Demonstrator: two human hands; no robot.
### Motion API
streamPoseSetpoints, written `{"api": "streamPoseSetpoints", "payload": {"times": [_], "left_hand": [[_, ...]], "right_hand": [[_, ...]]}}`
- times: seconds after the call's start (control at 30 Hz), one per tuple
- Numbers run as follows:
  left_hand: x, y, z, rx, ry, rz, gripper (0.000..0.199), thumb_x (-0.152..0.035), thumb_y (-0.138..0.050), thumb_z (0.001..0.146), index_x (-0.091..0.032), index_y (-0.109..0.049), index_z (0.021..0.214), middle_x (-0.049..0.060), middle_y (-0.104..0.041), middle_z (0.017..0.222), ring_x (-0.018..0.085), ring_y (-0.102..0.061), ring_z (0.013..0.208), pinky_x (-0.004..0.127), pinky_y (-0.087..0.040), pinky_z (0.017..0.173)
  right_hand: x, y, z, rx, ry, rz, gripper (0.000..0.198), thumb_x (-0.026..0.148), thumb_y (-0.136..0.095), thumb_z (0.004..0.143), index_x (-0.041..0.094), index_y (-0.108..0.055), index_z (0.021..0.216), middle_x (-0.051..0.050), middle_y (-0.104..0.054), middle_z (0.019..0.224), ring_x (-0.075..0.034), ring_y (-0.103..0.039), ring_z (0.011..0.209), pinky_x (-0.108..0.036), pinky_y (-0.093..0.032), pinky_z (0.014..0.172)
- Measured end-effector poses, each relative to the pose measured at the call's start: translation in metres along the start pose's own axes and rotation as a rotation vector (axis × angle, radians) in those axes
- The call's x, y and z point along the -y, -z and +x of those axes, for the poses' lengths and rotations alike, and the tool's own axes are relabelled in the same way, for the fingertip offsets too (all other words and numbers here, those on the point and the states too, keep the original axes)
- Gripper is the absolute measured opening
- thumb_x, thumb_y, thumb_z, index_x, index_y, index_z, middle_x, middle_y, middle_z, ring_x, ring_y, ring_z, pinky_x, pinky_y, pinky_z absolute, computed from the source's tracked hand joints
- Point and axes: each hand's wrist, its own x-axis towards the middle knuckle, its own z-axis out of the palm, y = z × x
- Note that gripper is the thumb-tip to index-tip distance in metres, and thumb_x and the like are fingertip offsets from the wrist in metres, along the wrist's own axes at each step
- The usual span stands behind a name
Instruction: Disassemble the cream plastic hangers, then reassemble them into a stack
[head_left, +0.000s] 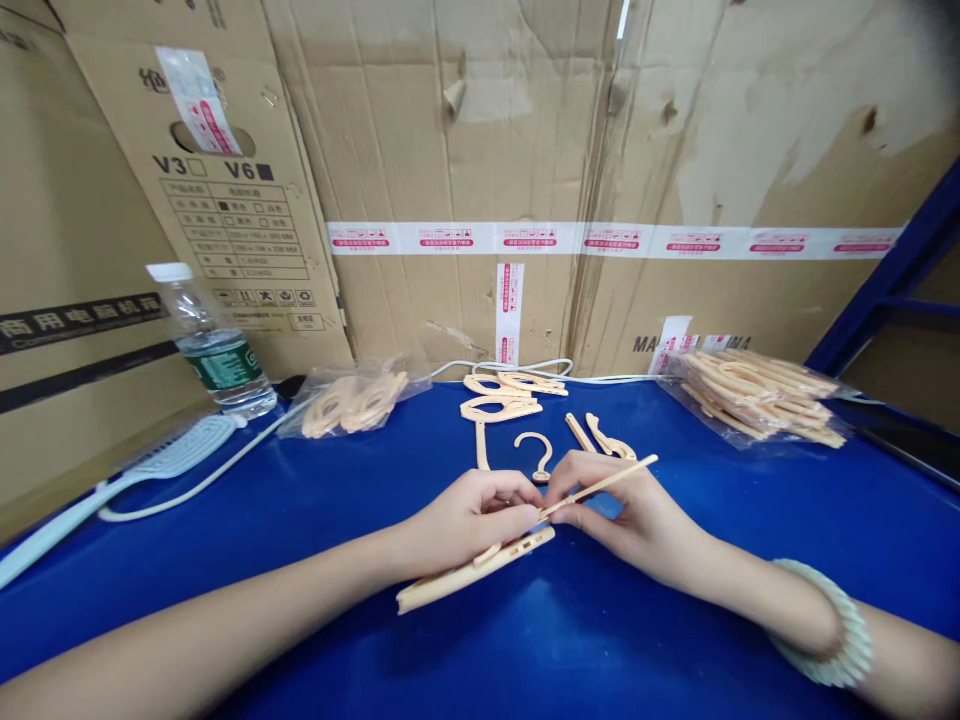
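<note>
Left hand and right hand pinch 1 slim strip, its free end toward 2 o'clock; 1 slotted piece juts toward 8 o'clock beneath the left thumb.

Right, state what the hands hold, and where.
Left hand and right hand pinch a thin beige plastic strip near its lower end; any left-hand grip on the slotted beige plastic bar is hidden.

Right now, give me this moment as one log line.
left hand: holding slotted beige piece | right hand: pinching thin beige strip | hook: on blue table, beyond hands
</note>
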Motion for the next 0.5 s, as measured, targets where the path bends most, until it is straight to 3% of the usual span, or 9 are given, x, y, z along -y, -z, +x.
{"api": "streamPoseSetpoints", "payload": {"times": [0.23, 0.5], "left_hand": [[-0.0046, -0.0006, -0.0041, 0.021, -0.146, 0.332, 0.028, -0.028, -0.040, 0.097, -0.014, -0.061, 0.084, -0.004, -0.053, 0.063, 0.010, -0.047, 0.058, 0.020, -0.037, 0.058], [-0.0022, -0.0006, -0.0047, 0.028, -0.293, 0.484, 0.029, -0.021, -0.036, 0.099, -0.015, -0.058, 0.083, -0.003, -0.054, 0.062, 0.009, -0.050, 0.055, 0.019, -0.038, 0.061]], "right_hand": [[0.0005, 0.0011, -0.0016, 0.015, 0.133, -0.159, 0.014, 0.015, -0.052, 0.094, 0.015, -0.065, 0.088, -0.005, -0.064, 0.082, -0.015, -0.059, 0.074, -0.027, -0.047, 0.068], [0.0070, 0.0029, -0.0048, 0.024, 0.333, -0.337, 0.027, 0.005, -0.038, 0.094, 0.015, -0.063, 0.088, -0.007, -0.061, 0.078, -0.015, -0.054, 0.072, -0.027, -0.044, 0.064]]}}
